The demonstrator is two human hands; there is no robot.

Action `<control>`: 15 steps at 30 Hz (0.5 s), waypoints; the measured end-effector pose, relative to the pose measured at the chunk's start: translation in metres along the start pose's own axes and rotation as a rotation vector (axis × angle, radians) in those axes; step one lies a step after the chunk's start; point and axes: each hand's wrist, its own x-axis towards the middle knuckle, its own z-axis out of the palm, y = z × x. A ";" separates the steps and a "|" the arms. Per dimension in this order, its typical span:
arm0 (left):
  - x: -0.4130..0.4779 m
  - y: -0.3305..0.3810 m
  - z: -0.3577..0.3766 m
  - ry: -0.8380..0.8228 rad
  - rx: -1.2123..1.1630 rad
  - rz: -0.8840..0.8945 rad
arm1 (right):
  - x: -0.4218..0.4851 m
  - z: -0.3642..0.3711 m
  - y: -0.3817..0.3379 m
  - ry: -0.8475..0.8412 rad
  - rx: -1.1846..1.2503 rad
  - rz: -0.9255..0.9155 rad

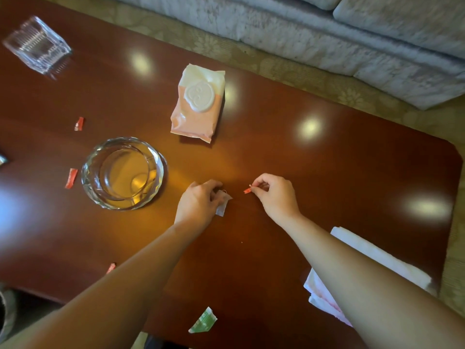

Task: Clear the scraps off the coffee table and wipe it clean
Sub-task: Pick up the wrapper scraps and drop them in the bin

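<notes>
On the glossy brown coffee table [327, 159], my right hand [275, 195] pinches a small red scrap [247, 190] at its fingertips. My left hand [200, 206] holds a pale silvery scrap [224, 204] just left of it. More red scraps lie at the left [79, 123], beside the bowl [71, 178] and near the front edge [111, 268]. A green and white scrap [203, 321] lies at the near edge between my forearms.
A round glass bowl [122, 173] stands left of my hands. A pink wet-wipe pack [198, 103] lies behind them. A clear glass dish [37, 44] is at the far left. White cloths [377, 255] sit under my right forearm. A grey sofa [352, 34] runs beyond the table.
</notes>
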 end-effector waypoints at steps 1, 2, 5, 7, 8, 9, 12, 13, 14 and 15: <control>0.000 0.003 0.001 0.025 0.021 0.031 | 0.000 0.000 0.000 0.003 -0.001 0.002; 0.000 0.005 0.001 0.043 0.038 0.060 | 0.000 0.000 0.000 0.008 -0.001 0.004; 0.002 0.009 0.005 0.076 0.144 0.161 | -0.001 0.002 0.000 0.024 -0.008 0.011; 0.004 0.008 0.008 0.096 0.226 0.181 | -0.001 0.003 0.000 0.033 -0.011 0.008; 0.004 0.009 0.008 0.098 0.241 0.173 | -0.002 0.004 0.000 0.036 -0.012 0.007; 0.003 0.011 0.008 0.094 0.248 0.168 | -0.002 0.004 0.000 0.038 -0.014 0.009; 0.004 0.018 0.008 0.058 0.311 0.176 | -0.004 0.005 0.002 0.040 -0.029 0.009; 0.004 0.019 0.008 0.049 0.333 0.182 | -0.005 0.006 0.003 0.040 -0.032 0.007; 0.004 0.018 0.010 0.044 0.344 0.190 | -0.005 0.006 0.003 0.040 -0.032 0.007; 0.004 0.016 0.010 0.038 0.345 0.194 | -0.005 0.006 0.003 0.040 -0.026 0.009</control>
